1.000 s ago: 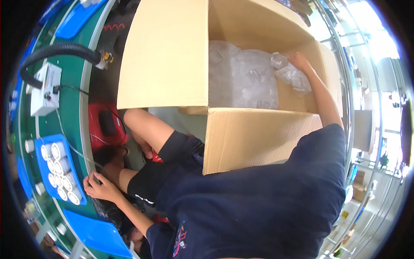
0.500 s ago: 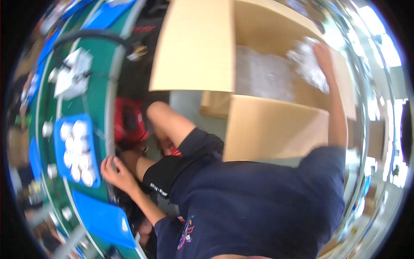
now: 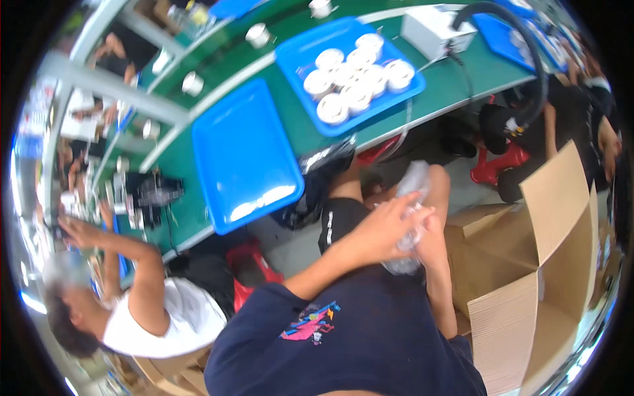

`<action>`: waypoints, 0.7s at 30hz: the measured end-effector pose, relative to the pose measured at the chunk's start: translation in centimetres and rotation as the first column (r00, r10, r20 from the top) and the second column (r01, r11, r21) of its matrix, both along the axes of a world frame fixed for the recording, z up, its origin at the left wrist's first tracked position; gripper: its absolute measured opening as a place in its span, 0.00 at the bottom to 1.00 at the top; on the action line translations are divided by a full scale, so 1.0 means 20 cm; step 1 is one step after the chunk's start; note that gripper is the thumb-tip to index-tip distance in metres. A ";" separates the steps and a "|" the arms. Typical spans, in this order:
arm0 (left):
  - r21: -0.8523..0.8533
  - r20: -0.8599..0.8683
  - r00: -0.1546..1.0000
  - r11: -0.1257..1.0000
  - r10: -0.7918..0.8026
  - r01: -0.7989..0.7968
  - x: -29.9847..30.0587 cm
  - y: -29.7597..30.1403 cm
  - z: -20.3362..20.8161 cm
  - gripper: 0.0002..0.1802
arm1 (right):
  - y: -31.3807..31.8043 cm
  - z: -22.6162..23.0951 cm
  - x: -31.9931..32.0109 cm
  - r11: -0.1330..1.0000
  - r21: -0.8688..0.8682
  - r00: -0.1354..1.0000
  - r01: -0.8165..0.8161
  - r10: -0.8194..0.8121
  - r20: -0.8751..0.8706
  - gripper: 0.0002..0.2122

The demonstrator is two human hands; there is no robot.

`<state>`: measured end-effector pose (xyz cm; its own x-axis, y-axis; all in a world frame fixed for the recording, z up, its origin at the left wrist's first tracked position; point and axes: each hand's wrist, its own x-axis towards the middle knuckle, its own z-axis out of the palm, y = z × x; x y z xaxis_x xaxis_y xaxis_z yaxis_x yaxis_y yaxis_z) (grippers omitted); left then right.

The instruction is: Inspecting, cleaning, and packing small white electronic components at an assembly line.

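A crumpled clear plastic bag (image 3: 415, 177) is gathered above my lap, its lower end hanging by my shirt. My left hand (image 3: 386, 230) grips it from the left, fingers bent over its middle. From the other side my right hand (image 3: 430, 236) closes on the same plastic, the two hands almost touching. Blur hides whether anything is inside the bag. Beyond my hands, a blue tray (image 3: 416, 89) on the green bench carries several white round spool-like parts (image 3: 356, 98).
An empty-looking blue tray (image 3: 247, 158) lies left along the bench (image 3: 178, 214). An open cardboard box (image 3: 502, 323) stands at my right. A white box-shaped device (image 3: 432, 32) with a black flexible hose (image 3: 538, 66) sits far right. A co-worker (image 3: 165, 310) in white sits at left.
My view has swung left toward the bench. My right hand has come out of the cardboard box with clear plastic, and my left hand has left the bench edge to join it.
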<state>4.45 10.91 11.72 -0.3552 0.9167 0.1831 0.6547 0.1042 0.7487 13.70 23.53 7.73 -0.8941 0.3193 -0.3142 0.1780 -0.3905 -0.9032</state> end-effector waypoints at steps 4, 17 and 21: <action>-0.034 0.438 0.859 0.959 0.267 -0.281 0.02 -0.20 -0.21 0.42 | -0.12 -0.12 -0.12 0.957 0.056 0.959 -0.284 0.283 0.020 0.08; -0.323 0.688 0.049 0.365 0.724 -0.873 -0.05 -0.86 -0.79 0.16 | -0.43 -0.12 -0.31 0.751 0.436 0.853 -0.496 0.514 0.085 0.11; -0.029 0.705 0.202 0.312 0.680 -0.950 -0.44 -1.06 -1.37 0.22 | -0.26 -0.27 -0.26 0.775 0.377 0.860 -0.508 0.486 0.160 0.11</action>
